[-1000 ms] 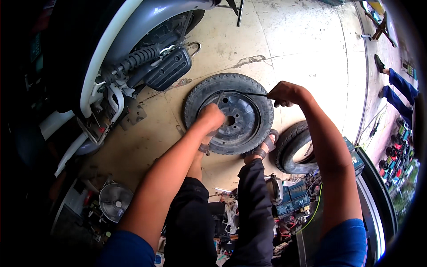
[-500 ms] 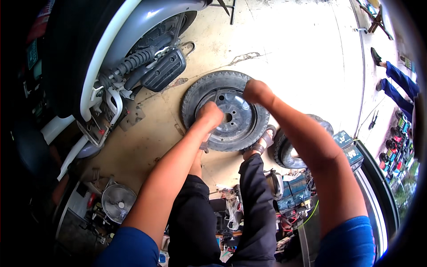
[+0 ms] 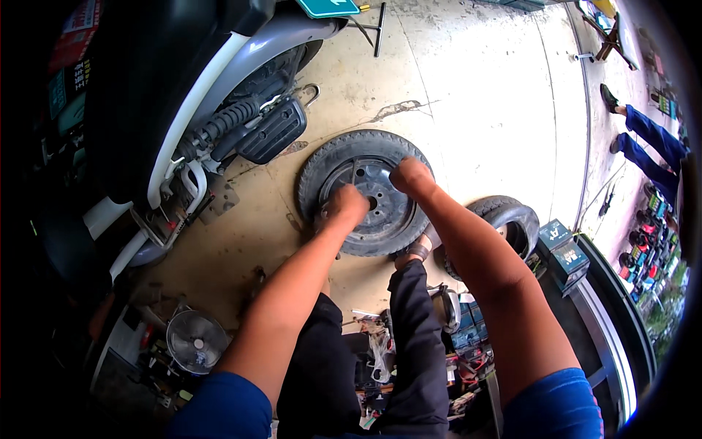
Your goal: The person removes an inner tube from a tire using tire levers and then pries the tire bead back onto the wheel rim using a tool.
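Observation:
A tyre on a black steel wheel lies flat on the floor between my feet. My left hand is closed over the wheel, left of its centre hole, on a thin metal lever reaching up to the rim. My right hand is closed at the upper right of the rim; whatever it grips is hidden behind it. My sandalled right foot is beside the tyre's lower edge.
A scooter fills the upper left. A second tyre and boxy batteries are at the right. A fan and cluttered tools are along the bottom. Another person's legs show at the far right.
My right hand has moved left and down toward the rim; the black rod it held out at the right earlier is now hidden. My left hand sits slightly lower in view.

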